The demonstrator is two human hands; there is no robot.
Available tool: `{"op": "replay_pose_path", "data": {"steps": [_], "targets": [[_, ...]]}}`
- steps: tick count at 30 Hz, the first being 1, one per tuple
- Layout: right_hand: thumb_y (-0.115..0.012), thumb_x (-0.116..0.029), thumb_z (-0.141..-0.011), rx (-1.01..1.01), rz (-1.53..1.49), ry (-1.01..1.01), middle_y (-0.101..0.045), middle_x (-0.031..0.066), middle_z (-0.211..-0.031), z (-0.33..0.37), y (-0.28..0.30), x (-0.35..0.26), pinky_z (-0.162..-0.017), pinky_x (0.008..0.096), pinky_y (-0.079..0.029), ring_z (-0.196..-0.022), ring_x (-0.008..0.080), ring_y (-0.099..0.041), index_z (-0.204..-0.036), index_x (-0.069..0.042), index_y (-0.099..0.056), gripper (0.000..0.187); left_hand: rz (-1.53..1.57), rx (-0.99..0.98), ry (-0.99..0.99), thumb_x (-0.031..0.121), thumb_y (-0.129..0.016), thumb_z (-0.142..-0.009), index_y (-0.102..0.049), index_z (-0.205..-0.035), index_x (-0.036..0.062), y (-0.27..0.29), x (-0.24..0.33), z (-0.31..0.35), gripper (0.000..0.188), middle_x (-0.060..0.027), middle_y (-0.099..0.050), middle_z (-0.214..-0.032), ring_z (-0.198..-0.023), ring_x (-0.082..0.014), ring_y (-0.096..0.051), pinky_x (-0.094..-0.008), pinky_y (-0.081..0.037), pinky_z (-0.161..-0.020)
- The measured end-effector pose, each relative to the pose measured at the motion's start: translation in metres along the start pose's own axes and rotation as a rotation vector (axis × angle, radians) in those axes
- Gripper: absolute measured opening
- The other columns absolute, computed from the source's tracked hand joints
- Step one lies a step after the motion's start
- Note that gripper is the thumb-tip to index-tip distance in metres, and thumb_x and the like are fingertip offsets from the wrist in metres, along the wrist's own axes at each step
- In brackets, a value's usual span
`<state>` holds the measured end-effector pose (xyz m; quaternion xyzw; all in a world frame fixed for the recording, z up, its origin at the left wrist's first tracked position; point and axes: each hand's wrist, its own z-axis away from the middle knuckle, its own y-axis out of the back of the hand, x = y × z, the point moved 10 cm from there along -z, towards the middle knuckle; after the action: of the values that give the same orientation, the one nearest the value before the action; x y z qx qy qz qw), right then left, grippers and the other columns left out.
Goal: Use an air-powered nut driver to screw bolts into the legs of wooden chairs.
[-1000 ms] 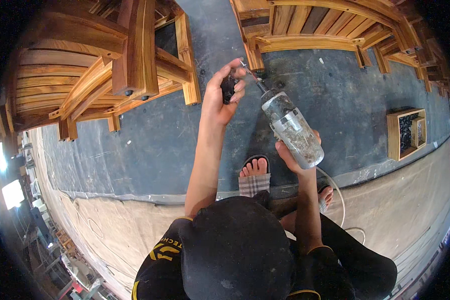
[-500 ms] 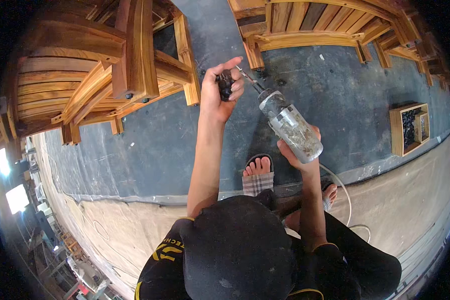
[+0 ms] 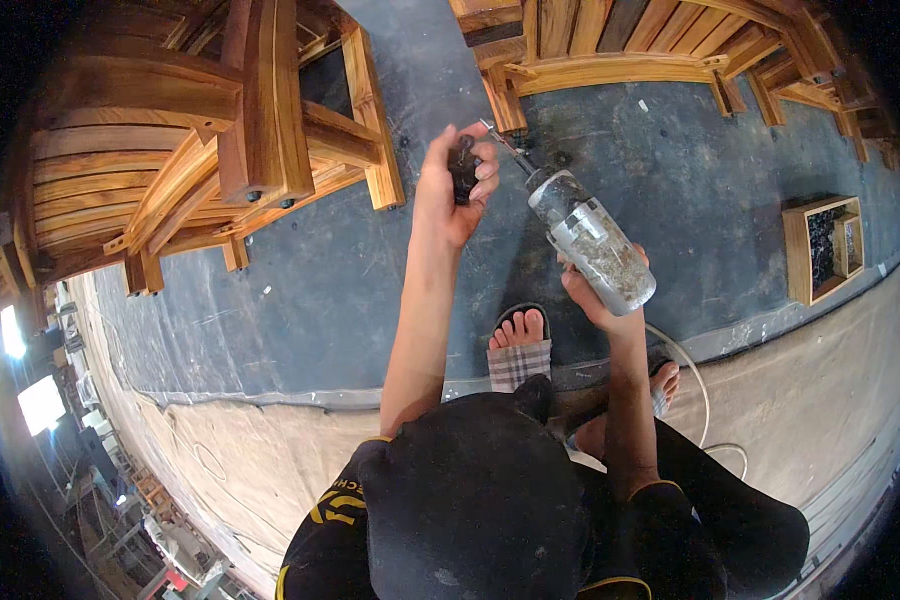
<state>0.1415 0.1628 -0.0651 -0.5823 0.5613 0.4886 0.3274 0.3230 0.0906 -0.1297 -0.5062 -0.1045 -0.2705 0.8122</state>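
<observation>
My left hand [image 3: 438,205] is closed around several small black pieces [image 3: 463,172], which look like furniture feet. Its fingertips reach up beside the tip of the long bit [image 3: 510,148]. My right hand [image 3: 598,298] grips a worn, silver-grey power screwdriver [image 3: 600,255], tilted so that the bit points up and left toward the left hand. A small light-coloured bit of metal, possibly a screw, shows at the bit's end; it is too small to be sure. The right fingers are partly hidden behind the tool's body.
Wooden slatted furniture [image 3: 270,110] lies at the upper left, with black feet on some legs. More wooden furniture [image 3: 610,68] stands at the upper right. A wooden box [image 3: 800,255] of black pieces sits at the right. A pale hose [image 3: 705,400] curves past my feet.
My left hand has shifted slightly to the right, its index finger drawn back from the bit's tip. The screwdriver has moved a little up and right with my right hand.
</observation>
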Motion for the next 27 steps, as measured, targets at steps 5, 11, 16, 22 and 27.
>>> {"op": "replay_pose_path", "data": {"steps": [5, 11, 16, 22, 27], "targets": [[-0.067, -0.008, -0.062, 0.007, 0.021, -0.031, -0.065, 0.0101, -0.078, -0.001, -0.001, -0.002, -0.061, 0.0285, -0.047, -0.062, 0.0217, -0.062, -0.093, 0.001, -0.063, 0.033, 0.074, 0.037, 0.031, 0.019, -0.043, -0.093, -0.048, -0.105, -0.0039, 0.004, -0.004, -0.001, 0.026, -0.0084, -0.051, -0.075, -0.058, -0.0143, -0.044, -0.0208, -0.031, -0.040], [-0.068, -0.009, -0.061, 0.004, 0.079, 0.036, -0.065, 0.0110, -0.079, -0.003, -0.003, -0.009, -0.061, 0.0289, -0.048, -0.064, 0.0221, -0.062, -0.093, 0.001, -0.063, 0.033, -0.093, 0.039, -0.045, 0.026, -0.053, -0.092, -0.051, -0.103, -0.0007, 0.000, 0.006, 0.000, 0.029, -0.0075, -0.052, -0.076, -0.057, -0.0119, -0.046, -0.0211, -0.031, -0.038], [-0.066, -0.007, -0.061, -0.052, 0.088, 0.061, -0.065, 0.0106, -0.078, -0.005, -0.008, -0.016, -0.061, 0.0277, -0.048, -0.064, 0.0189, -0.062, -0.095, 0.002, -0.063, 0.035, -0.006, -0.064, -0.030, 0.033, -0.058, -0.090, -0.055, -0.092, 0.0042, -0.012, 0.013, 0.003, 0.029, -0.0033, -0.051, -0.069, -0.053, -0.0098, -0.043, -0.0193, -0.029, -0.037], [-0.066, -0.007, -0.062, -0.040, 0.015, -0.032, -0.065, 0.0113, -0.079, -0.003, -0.007, -0.006, -0.062, 0.0270, -0.048, -0.064, 0.0182, -0.063, -0.096, 0.003, -0.063, 0.036, -0.151, -0.054, -0.026, 0.034, -0.057, -0.091, -0.054, -0.086, 0.0054, -0.016, 0.015, 0.003, 0.029, -0.0005, -0.049, -0.063, -0.049, -0.0088, -0.041, -0.0189, -0.027, -0.035], [-0.066, -0.007, -0.062, -0.035, 0.014, 0.012, -0.066, 0.0115, -0.080, -0.003, -0.004, -0.006, -0.063, 0.0277, -0.048, -0.065, 0.0175, -0.064, -0.096, 0.003, -0.062, 0.036, -0.208, -0.129, -0.011, 0.034, -0.057, -0.091, -0.054, -0.086, 0.0056, -0.030, 0.016, 0.005, 0.029, -0.0001, -0.048, -0.063, -0.048, -0.0076, -0.040, -0.0187, -0.027, -0.035]]}}
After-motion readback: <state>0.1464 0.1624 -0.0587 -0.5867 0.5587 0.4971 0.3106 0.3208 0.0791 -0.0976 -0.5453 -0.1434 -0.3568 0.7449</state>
